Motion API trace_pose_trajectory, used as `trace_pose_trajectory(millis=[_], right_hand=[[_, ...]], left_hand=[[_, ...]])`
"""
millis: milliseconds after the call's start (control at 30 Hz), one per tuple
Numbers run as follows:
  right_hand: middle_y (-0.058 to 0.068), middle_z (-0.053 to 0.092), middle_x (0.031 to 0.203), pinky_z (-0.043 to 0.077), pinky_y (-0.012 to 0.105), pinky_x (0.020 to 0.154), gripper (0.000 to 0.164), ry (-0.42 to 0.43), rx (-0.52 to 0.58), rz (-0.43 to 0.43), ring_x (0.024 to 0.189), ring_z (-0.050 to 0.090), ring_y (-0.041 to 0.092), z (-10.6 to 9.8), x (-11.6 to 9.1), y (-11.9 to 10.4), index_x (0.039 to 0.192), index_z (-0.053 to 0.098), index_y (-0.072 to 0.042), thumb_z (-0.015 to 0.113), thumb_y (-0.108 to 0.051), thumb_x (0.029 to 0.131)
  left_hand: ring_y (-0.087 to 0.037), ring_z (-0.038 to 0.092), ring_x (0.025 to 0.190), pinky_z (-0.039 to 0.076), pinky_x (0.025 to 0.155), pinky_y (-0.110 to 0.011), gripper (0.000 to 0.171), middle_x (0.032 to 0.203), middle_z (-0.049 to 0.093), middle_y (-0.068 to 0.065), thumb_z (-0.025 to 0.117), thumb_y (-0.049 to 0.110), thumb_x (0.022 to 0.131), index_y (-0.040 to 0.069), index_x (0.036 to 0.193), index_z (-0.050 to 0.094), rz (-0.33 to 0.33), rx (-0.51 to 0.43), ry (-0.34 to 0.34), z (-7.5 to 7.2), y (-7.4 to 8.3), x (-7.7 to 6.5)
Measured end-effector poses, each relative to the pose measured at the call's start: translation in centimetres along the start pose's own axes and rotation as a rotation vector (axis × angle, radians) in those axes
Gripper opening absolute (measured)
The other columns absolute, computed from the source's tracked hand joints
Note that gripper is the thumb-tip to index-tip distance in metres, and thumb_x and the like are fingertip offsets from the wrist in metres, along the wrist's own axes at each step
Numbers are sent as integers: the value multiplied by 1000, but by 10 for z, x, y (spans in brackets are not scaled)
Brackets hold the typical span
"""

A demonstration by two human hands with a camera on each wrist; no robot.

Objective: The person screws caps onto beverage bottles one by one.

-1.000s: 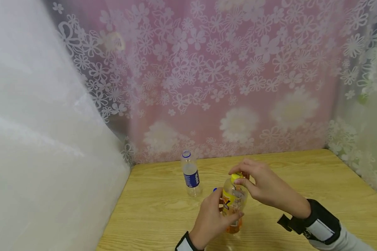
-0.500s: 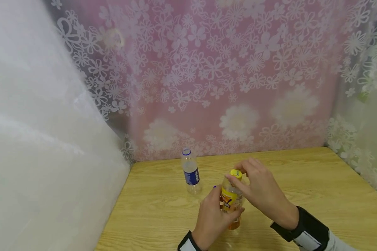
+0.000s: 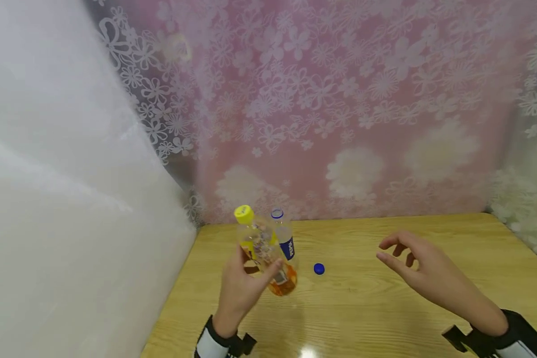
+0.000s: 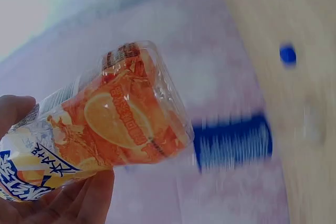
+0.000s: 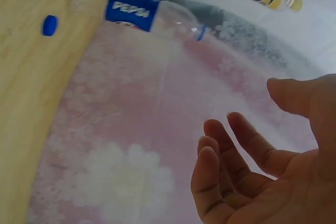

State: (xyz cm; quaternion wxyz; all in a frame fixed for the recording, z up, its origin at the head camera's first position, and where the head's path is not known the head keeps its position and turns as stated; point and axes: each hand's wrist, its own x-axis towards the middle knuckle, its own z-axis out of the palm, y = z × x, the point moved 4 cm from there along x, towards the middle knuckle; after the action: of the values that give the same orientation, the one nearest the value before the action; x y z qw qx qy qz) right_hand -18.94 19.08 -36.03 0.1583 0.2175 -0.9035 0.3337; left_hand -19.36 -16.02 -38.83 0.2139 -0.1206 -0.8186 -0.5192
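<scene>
My left hand [image 3: 243, 291] grips an orange drink bottle [image 3: 264, 243] round its label and holds it tilted, its yellow cap [image 3: 244, 214] on and leaning left. A little orange liquid shows near its base. Behind it, partly covered in the head view, a clear Pepsi bottle [image 3: 287, 243] with a blue label stands upright without a cap. A blue bottle cap [image 3: 319, 269] lies on the table to the right of both bottles. My right hand [image 3: 418, 266] is off to the right, fingers loosely bent and nothing between them; the right wrist view shows its bare palm.
The wooden table [image 3: 362, 308] reaches back to a pink flowered curtain [image 3: 295, 124]. A white sheet [image 3: 71, 199] hangs along the left side. Whitish flowered cloth [image 3: 523, 214] borders the right edge.
My right hand has let go of the yellow cap and moved right. My left hand has carried the orange drink bottle left and tilted it, bringing the blue cap into full view.
</scene>
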Motion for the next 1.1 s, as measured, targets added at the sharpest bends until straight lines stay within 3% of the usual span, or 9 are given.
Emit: trace_pose_trajectory(millis=[100,233,333,433,567,800,900,1100], right_hand=[[-8,65,105,49,24,63,14,-37,40,11,86,56,1,5,-5,19,112,66,-22,70,-24,98],[-7,65,107,50,24,63,14,-81,70,50,86,58,0,10,-10,38,114,66,-21,67,-24,100],[-7,65,105,50,24,62,12,-99,86,67,85,58,0,17,-13,48,112,66,-21,66,-23,101],[-8,65,103,49,24,61,9,-121,104,86,84,58,0,25,-17,56,110,65,-22,66,-22,101],[-8,65,103,48,24,60,8,-143,120,118,83,58,0,33,-21,66,109,64,-22,65,-22,101],[-11,65,103,47,24,60,8,-179,138,183,81,58,1,39,-30,78,109,65,-20,64,-21,102],[-9,65,104,48,25,61,10,-191,140,202,82,58,1,39,-32,82,111,64,-19,62,-24,103],[-6,65,107,49,25,61,12,-209,164,195,84,59,1,43,-30,88,114,64,-19,61,-25,104]], left_hand=[[-17,69,96,61,71,-31,65,113,69,1,83,49,82,25,134,53,-19,85,116,-34,-25,27],[-25,69,98,60,75,-43,72,113,68,-7,81,52,83,18,138,50,-67,261,228,-58,-79,70],[-31,68,100,58,80,-50,70,112,67,-12,81,49,84,11,134,50,-112,353,274,-66,-121,97],[-33,67,100,57,81,-50,66,111,65,-15,81,46,85,8,130,50,-156,391,275,-68,-158,117],[-35,65,99,55,80,-50,66,114,63,-17,80,41,86,7,133,48,-204,406,258,-68,-194,137],[-39,63,107,53,90,-54,74,119,62,-20,81,38,87,6,141,42,-312,406,306,-73,-228,148],[-41,62,109,52,91,-56,77,121,60,-22,80,41,87,5,142,40,-344,385,307,-71,-233,149],[-43,60,114,51,95,-58,80,125,59,-25,80,41,87,2,144,40,-348,374,305,-63,-237,149]])
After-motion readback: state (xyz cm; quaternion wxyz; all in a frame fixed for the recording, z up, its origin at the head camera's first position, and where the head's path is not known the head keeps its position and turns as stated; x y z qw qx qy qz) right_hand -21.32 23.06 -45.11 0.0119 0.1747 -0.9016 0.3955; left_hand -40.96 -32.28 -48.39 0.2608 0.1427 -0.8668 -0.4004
